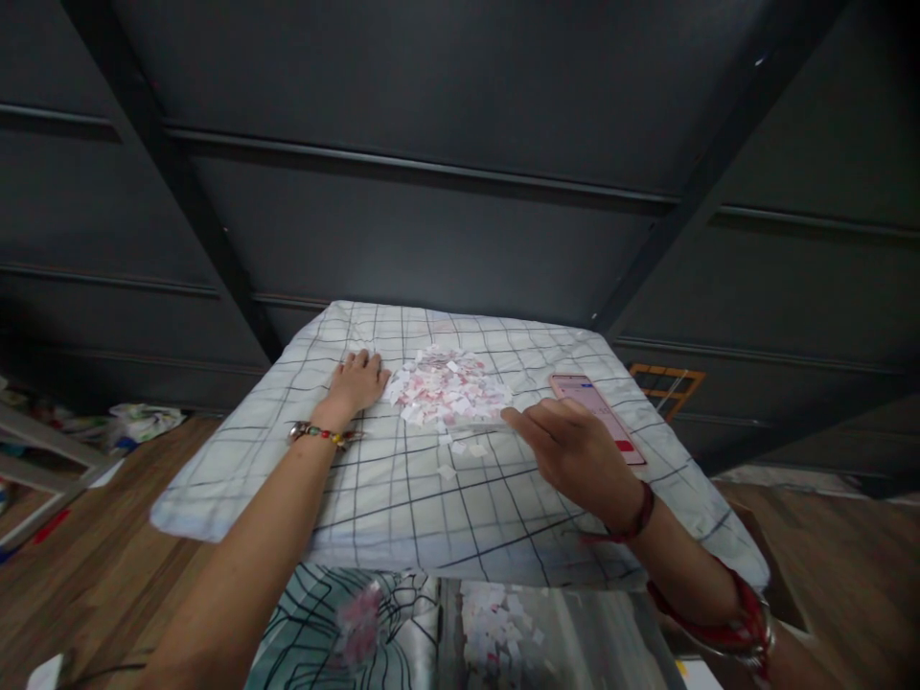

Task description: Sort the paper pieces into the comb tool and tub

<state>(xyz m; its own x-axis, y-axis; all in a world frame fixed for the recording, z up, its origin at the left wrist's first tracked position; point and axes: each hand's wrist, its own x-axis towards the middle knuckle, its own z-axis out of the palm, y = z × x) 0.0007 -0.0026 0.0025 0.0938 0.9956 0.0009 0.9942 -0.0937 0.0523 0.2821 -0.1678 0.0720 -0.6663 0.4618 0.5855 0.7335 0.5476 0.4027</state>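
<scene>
A loose pile of small white and pink paper pieces [449, 388] lies on the white checked cloth [402, 498] covering the table. At the pile's left edge, my left hand [357, 383] rests palm down with its fingers spread, holding nothing. My right hand [571, 446] is at the pile's right edge, its fingers curled together and the foremost fingertip close to the pieces. Whatever those fingers may hold is hidden. A few single pieces [447, 471] lie apart, in front of the pile. Partly behind my right hand is a phone [586, 398] with its screen lit.
Below the table's near edge stands a grey container [589, 632] with more paper pieces in it. Beside it is a teal patterned cloth [309, 623] with a pink packet [359, 623] on it. A dark panelled wall [431, 230] rises behind the table.
</scene>
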